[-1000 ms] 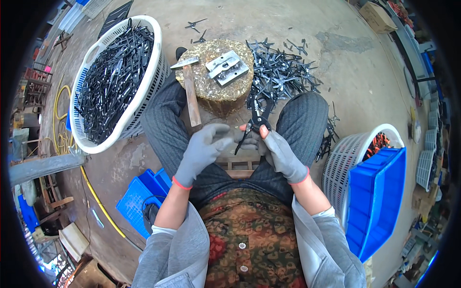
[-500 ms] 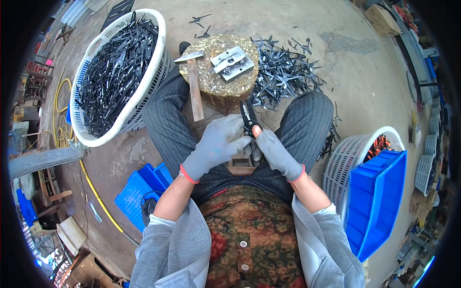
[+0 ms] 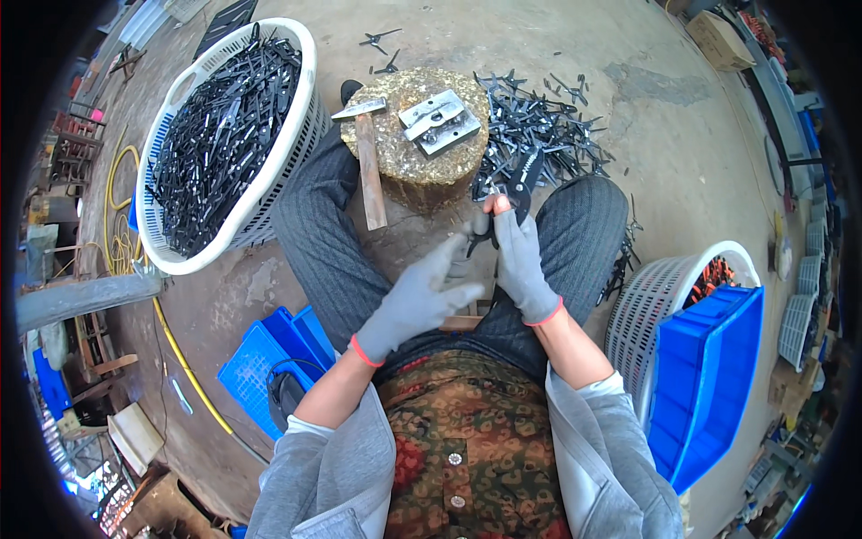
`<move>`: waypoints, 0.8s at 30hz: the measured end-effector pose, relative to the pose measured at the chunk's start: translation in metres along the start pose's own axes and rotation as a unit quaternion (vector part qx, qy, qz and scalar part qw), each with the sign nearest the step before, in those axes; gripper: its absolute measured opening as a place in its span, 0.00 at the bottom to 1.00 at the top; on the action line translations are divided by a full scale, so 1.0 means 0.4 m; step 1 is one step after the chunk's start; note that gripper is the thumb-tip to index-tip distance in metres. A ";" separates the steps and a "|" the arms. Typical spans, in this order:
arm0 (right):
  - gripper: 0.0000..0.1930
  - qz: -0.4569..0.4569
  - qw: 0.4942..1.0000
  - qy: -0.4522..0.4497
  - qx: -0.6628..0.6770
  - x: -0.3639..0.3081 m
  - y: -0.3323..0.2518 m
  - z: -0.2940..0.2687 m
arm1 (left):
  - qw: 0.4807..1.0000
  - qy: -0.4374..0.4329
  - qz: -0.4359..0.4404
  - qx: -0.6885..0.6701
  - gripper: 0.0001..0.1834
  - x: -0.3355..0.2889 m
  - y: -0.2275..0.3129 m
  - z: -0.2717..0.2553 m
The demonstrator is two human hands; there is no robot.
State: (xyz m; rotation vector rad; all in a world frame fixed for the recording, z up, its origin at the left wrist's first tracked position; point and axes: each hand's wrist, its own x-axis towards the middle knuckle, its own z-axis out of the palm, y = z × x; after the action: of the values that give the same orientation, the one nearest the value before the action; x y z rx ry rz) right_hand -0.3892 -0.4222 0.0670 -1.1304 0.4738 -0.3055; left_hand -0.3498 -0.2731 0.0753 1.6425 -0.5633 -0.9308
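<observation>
In my gloved right hand [image 3: 521,269] I hold black wire strippers [image 3: 526,172], toothed jaws tilted up and to the right, the bare thumb tip pressed near the pivot. Beside it, slightly lower, my left hand [image 3: 415,304] in a grey glove has its fingers apart and holds nothing. It is a little blurred, and its fingertips come close to the tool's handles. Beyond my hands stands a round stump [image 3: 404,175]. On it lie a hammer [image 3: 369,166], its wooden handle overhanging the near edge, and a metal block fixture [image 3: 442,126].
A pile of black plier-like tools [image 3: 539,130] covers the floor right of the stump. At left stands a white basket [image 3: 312,67] heaped with black parts. A white basket [image 3: 628,328] and blue bin [image 3: 705,377] stand at right; blue crates [image 3: 260,373] lie by my left leg.
My left hand has come off the wire strippers and moved down and left, its fingers spreading. My right hand has carried the tool up and right, and its jaws now tilt rightward.
</observation>
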 end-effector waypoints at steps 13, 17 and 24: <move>0.24 -0.102 0.952 -0.163 -0.239 0.109 0.044 -0.009 | 0.911 0.316 0.042 0.260 0.17 0.121 0.122 -0.099; 0.25 0.025 0.996 -0.024 -0.077 0.151 0.035 -0.092 | 0.826 0.486 0.276 0.075 0.16 0.129 0.200 -0.138; 0.25 0.046 0.994 -0.095 0.042 0.140 0.022 -0.143 | 0.898 0.285 -0.062 0.328 0.16 0.204 0.136 -0.089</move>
State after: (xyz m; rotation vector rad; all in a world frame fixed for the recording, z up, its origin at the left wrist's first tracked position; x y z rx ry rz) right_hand -0.3700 -0.4899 0.0275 -1.0414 0.3404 -0.1347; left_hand -0.2684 -0.3301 0.1069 2.4606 -0.3765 -0.2948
